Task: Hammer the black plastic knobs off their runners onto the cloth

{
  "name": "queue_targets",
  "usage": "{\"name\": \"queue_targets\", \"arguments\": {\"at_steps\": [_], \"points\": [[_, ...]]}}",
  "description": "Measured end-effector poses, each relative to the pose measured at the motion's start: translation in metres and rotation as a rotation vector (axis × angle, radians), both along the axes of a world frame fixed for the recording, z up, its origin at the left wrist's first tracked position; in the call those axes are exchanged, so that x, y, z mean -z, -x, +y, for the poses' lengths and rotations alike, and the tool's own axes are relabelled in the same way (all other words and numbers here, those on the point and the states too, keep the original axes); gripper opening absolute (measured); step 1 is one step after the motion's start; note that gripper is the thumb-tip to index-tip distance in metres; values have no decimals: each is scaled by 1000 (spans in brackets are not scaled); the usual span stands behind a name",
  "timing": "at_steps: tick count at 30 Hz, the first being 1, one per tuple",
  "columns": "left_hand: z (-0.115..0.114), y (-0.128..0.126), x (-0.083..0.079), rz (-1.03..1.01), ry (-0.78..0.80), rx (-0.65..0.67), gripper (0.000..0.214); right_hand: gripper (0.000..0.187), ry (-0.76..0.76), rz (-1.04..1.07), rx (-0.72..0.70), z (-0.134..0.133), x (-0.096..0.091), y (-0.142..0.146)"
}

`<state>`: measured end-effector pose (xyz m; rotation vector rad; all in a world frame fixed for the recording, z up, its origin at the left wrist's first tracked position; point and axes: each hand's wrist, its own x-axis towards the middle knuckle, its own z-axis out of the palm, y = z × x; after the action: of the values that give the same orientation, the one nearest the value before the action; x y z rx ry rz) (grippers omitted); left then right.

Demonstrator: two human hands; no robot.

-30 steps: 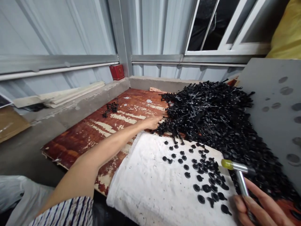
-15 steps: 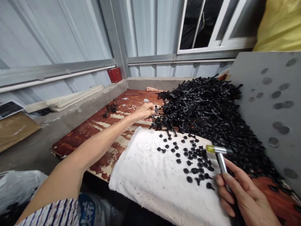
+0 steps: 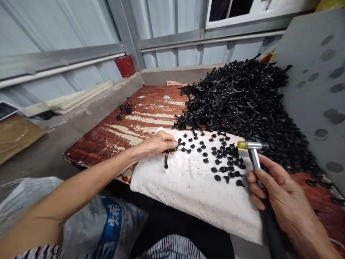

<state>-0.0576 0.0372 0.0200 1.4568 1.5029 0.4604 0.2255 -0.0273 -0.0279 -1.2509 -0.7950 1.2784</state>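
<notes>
My left hand (image 3: 156,144) rests on the near left part of a white foam pad (image 3: 185,183) and holds a black plastic sprue piece (image 3: 172,153) that lies against the pad. My right hand (image 3: 280,201) grips the dark handle of a small hammer (image 3: 254,156) with a metal shaft and a yellow-tipped head, held just right of several loose black round caps (image 3: 223,162) scattered on the pad. A big heap of black plastic sprues (image 3: 242,104) lies behind the pad.
The pad lies on a worn red-brown board (image 3: 134,122) in a concrete corner. A grey panel (image 3: 315,72) with round marks leans at the right. A red box (image 3: 124,66) stands at the back, a small black cluster (image 3: 123,109) on the board, a white printed bag (image 3: 102,226) below.
My left hand drew back from the heap's edge to the pad, bringing a black sprue piece with it. The view tilted down; the hammer hand stayed beside the caps.
</notes>
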Motion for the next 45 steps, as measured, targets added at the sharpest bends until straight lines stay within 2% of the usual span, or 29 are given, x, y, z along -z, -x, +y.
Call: {"name": "queue_targets", "arguments": {"at_steps": [9,15,23,34,40,45], "points": [[2,0,11,-29,49,-41,16,57,3,-54,24,0,-1,2],[4,5,20,-70,8,24,18,56,-10,-87,23,0,-2,2],[4,-1,15,-41,64,-57,17,56,2,-84,32,1,-1,2],[5,4,23,-66,24,12,19,56,-14,-94,24,0,-1,2],[3,0,19,-90,80,-64,17,59,-18,-106,54,0,3,1],[3,1,20,-108,86,-66,18,60,-28,-108,53,1,5,0]]}}
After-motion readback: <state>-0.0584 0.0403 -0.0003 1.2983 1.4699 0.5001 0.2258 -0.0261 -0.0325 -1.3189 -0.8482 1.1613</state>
